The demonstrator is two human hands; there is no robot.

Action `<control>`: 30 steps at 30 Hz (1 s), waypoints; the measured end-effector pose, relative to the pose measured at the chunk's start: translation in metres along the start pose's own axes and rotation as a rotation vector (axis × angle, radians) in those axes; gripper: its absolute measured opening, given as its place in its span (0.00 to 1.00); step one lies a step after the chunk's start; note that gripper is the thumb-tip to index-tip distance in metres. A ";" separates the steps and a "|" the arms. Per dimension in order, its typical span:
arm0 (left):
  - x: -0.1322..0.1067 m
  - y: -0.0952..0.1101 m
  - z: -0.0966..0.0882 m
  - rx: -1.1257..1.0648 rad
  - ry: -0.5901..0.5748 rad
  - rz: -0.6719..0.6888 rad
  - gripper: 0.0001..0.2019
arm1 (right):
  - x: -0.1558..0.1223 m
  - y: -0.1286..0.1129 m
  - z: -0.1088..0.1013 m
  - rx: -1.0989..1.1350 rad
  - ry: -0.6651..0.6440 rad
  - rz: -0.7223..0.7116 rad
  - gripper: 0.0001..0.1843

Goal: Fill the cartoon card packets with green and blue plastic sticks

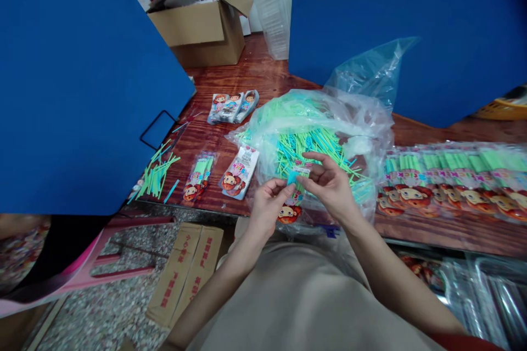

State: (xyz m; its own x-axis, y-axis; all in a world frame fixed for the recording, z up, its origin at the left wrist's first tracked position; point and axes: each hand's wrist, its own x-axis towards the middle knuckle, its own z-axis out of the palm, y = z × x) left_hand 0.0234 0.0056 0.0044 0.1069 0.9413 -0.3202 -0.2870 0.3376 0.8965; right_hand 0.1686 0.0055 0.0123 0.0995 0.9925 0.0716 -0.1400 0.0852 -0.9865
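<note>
Right hand (329,186): thumb and forefinger close on the upper end of a small printed packet (297,175), while the other fingers (317,160) curl above it, slightly apart from one another.

Left hand (267,208): the fingertips (285,189) press together against the packet's near edge from the 8 o'clock side; exactly which fingers touch it is hard to tell.

Packet: it lies between both hands, its upper end nearer the right hand. Its long axis runs roughly from 1 to 7 o'clock, and a cartoon face (289,213) shows at its lower end. Blue sticks (292,177) show at the top.

Just beyond, at 12 o'clock: a clear plastic bag (362,79) holds a heap of loose green and blue sticks (313,148).

At 9 o'clock: a flat printed sachet (239,171), a filled packet (200,178) and a scatter of loose sticks (155,178) lie on the reddish wooden table (263,77). Three more packets (233,107) lie farther out, toward 10 o'clock.

At 3 o'clock: a long row of filled packets (453,181) lies side by side.

Farther out, at 11 o'clock: an open cardboard box (201,27) stands beyond the table, between two blue panels (82,77).
</note>
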 end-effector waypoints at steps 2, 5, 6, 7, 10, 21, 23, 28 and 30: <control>0.000 -0.001 0.000 0.003 0.000 0.006 0.17 | 0.000 0.000 0.000 -0.013 0.002 0.003 0.26; 0.000 -0.002 -0.001 0.004 -0.001 0.012 0.17 | -0.001 0.001 0.000 -0.014 0.006 0.001 0.26; 0.000 -0.002 -0.001 0.004 -0.001 0.012 0.17 | -0.001 0.000 0.001 -0.010 0.006 0.001 0.26; 0.000 -0.002 -0.001 0.005 0.000 0.010 0.17 | -0.001 0.000 0.001 -0.006 0.005 0.002 0.26; 0.001 -0.002 -0.002 0.010 0.000 0.005 0.18 | -0.002 -0.001 0.001 -0.011 0.009 0.007 0.26; 0.001 -0.003 -0.005 0.040 -0.045 -0.014 0.17 | -0.001 0.002 0.001 -0.034 0.106 0.002 0.20; 0.004 0.001 -0.015 0.050 -0.038 0.006 0.17 | -0.002 0.002 -0.002 0.000 0.120 0.041 0.20; 0.018 0.029 -0.077 0.135 0.224 0.155 0.18 | -0.002 0.012 -0.013 -0.013 0.097 0.133 0.22; 0.025 0.044 -0.115 0.230 0.332 0.235 0.18 | -0.002 0.018 -0.015 -0.053 0.059 0.151 0.22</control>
State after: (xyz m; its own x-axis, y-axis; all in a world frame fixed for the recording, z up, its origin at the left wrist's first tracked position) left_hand -0.0955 0.0447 0.0004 -0.2567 0.9552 -0.1471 -0.0448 0.1402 0.9891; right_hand 0.1808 0.0041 -0.0082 0.1389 0.9866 -0.0850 -0.1057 -0.0706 -0.9919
